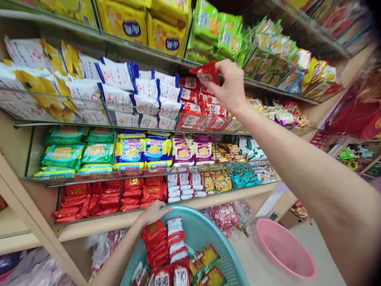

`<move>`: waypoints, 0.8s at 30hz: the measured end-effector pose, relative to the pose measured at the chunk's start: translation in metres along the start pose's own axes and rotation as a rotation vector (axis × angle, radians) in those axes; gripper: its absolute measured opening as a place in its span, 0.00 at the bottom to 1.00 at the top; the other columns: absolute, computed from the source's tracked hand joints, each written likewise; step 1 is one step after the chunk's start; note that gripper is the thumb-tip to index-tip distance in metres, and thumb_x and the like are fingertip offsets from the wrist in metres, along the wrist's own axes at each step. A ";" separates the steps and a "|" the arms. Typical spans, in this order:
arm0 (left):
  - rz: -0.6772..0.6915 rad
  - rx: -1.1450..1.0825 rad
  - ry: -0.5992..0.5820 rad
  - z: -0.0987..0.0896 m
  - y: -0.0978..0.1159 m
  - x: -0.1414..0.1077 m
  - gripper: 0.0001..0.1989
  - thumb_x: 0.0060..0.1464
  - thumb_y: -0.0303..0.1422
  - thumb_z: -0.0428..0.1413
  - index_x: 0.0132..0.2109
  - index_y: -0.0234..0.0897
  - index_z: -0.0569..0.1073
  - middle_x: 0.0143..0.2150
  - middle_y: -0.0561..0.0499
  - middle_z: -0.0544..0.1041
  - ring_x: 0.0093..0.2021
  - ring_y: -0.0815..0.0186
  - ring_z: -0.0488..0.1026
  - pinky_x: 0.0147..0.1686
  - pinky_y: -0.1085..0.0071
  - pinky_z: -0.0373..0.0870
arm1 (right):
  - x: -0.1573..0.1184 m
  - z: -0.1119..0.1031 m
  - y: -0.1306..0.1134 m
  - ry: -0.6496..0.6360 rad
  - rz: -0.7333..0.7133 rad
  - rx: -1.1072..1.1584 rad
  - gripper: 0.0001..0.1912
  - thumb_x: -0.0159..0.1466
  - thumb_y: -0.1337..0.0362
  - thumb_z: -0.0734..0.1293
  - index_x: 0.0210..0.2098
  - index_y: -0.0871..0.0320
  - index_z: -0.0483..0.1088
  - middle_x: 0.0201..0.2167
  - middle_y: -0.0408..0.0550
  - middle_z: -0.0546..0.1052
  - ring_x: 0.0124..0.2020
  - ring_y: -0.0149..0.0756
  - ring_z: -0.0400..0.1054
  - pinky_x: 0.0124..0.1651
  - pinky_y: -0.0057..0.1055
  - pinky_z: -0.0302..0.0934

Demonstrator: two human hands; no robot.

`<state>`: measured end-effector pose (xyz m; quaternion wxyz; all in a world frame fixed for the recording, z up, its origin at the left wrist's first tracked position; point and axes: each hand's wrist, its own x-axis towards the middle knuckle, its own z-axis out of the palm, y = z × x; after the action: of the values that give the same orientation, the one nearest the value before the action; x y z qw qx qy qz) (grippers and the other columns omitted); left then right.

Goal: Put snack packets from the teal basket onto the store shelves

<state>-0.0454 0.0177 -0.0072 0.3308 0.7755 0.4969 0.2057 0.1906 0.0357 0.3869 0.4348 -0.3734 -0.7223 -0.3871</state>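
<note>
My right hand [230, 81] pinches a small red packet [206, 73] just above a shelf bin of similar red and white packets [190, 95]. Below, my left hand [156, 211] grips the rim of a teal plastic basket [218, 230]. Inside the basket lie red packets [156, 242], white-and-red packets [175, 230] and orange-green packets [208, 258].
Shelves with clear dividers hold white and blue packets [119, 95], green packets [64, 155] and yellow packets [125, 24]. A pink basin [285, 248] rests on the floor at the lower right. Bagged goods [224, 216] lie under the bottom shelf.
</note>
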 end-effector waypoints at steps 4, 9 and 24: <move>-0.002 0.029 -0.009 -0.001 0.000 -0.001 0.25 0.48 0.54 0.48 0.21 0.36 0.62 0.21 0.58 0.55 0.24 0.71 0.53 0.24 0.73 0.48 | -0.054 -0.035 -0.028 0.085 0.093 0.274 0.15 0.63 0.53 0.60 0.45 0.54 0.67 0.42 0.46 0.73 0.42 0.30 0.65 0.46 0.28 0.60; 0.000 0.040 -0.008 -0.001 0.004 -0.002 0.25 0.48 0.55 0.48 0.22 0.37 0.62 0.21 0.57 0.57 0.24 0.70 0.54 0.25 0.73 0.49 | -0.169 -0.053 -0.086 0.069 0.432 0.587 0.17 0.54 0.57 0.71 0.40 0.58 0.70 0.36 0.45 0.76 0.37 0.33 0.69 0.45 0.35 0.63; -0.006 0.041 0.004 -0.003 0.008 -0.005 0.24 0.46 0.54 0.49 0.24 0.36 0.69 0.22 0.54 0.66 0.25 0.67 0.61 0.25 0.73 0.52 | -0.366 -0.046 -0.206 -0.919 1.817 1.446 0.20 0.48 0.53 0.74 0.35 0.59 0.70 0.35 0.46 0.78 0.34 0.34 0.73 0.37 0.30 0.67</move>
<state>-0.0443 0.0113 0.0003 0.3142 0.7802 0.5041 0.1961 0.1514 -0.1659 0.0181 0.3578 -0.5130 -0.3352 0.7046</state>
